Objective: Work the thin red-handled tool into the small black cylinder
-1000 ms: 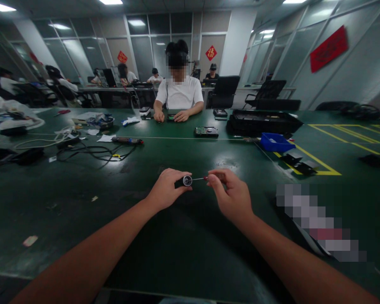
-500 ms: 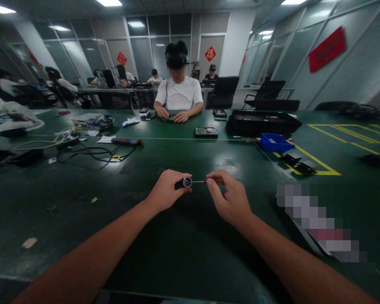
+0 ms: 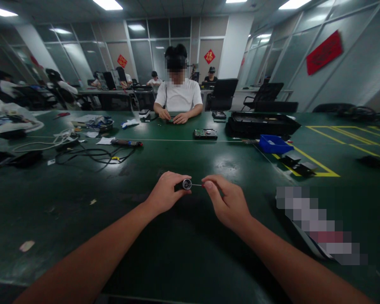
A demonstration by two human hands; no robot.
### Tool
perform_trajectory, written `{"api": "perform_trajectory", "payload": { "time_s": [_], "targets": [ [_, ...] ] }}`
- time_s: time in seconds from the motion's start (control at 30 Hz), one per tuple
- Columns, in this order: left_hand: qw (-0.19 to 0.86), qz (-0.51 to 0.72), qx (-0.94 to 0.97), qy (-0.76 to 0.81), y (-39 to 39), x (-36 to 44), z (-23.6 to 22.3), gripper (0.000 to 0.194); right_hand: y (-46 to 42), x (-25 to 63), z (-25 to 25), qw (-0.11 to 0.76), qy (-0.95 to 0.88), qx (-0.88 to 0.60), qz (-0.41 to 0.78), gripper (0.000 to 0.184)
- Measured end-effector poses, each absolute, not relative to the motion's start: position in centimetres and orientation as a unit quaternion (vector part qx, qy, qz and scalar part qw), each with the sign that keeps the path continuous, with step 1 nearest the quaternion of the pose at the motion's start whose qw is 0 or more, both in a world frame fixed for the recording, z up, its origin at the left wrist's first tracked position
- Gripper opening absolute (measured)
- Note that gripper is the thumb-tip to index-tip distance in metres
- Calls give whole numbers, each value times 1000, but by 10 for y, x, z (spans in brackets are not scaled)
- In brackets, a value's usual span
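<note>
My left hand (image 3: 167,191) is closed around a dark cylinder (image 3: 186,184) with a silvery ring at its open end, which faces me. Between the fingers of my right hand (image 3: 228,197) is a screwdriver (image 3: 197,185) with a thin metal shaft and a red collar; the hand hides most of its handle. The shaft points left, and its tip meets the ringed end of the cylinder. Whether the tip sits inside or only touches the rim, I cannot tell. Both hands are held above the green table (image 3: 164,253).
Across the table a person in a white shirt (image 3: 178,97) handles a small object. A hard drive (image 3: 205,134), a black tray (image 3: 262,123) and a blue bin (image 3: 275,144) stand beyond my hands. Cables (image 3: 91,155) lie left; a blurred-out flat item (image 3: 316,228) lies right.
My right hand has shifted slightly left, and less of the screwdriver's shaft and handle shows. My left hand keeps its hold on the cylinder. The view has tilted up slightly.
</note>
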State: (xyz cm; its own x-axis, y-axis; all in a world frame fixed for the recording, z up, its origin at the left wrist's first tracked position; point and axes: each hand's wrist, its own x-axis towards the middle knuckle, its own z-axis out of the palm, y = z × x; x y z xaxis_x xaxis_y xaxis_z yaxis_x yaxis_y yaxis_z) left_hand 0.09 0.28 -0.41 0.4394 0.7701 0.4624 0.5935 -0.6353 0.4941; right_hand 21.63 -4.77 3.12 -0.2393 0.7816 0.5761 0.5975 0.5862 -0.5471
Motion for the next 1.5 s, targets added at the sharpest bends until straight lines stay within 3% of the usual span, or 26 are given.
{"api": "perform_trajectory", "payload": {
  "time_s": [0.13, 0.53, 0.67, 1.1, 1.2, 1.27, 1.4, 1.5],
  "targets": [
    [131, 342, 836, 409, 3, 1, -5, 36, -48, 215, 28, 465, -744, -458, 147, 23],
    [139, 342, 843, 390, 1, 3, -4, 38, -17, 218, 10, 626, -457, -445, 448, 28],
    [134, 351, 839, 392, 1, 3, -4, 38, -20, 217, 12, 633, -504, -454, 373, 25],
    [130, 346, 843, 391, 2, 2, -5, 37, -43, 217, 25, 503, -696, -484, 169, 19],
    [133, 345, 843, 391, 2, 1, -5, 37, -44, 218, 29, 484, -704, -507, 113, 24],
    [134, 344, 843, 392, 2, 1, -5, 37, -44, 218, 31, 481, -706, -511, 97, 28],
    [129, 340, 843, 397, 1, 1, -4, 37, -45, 218, 32, 469, -735, -477, 112, 13],
    [123, 340, 841, 402, 2, 1, -5, 36, -47, 219, 31, 458, -755, -449, 136, 14]
  ]
}}
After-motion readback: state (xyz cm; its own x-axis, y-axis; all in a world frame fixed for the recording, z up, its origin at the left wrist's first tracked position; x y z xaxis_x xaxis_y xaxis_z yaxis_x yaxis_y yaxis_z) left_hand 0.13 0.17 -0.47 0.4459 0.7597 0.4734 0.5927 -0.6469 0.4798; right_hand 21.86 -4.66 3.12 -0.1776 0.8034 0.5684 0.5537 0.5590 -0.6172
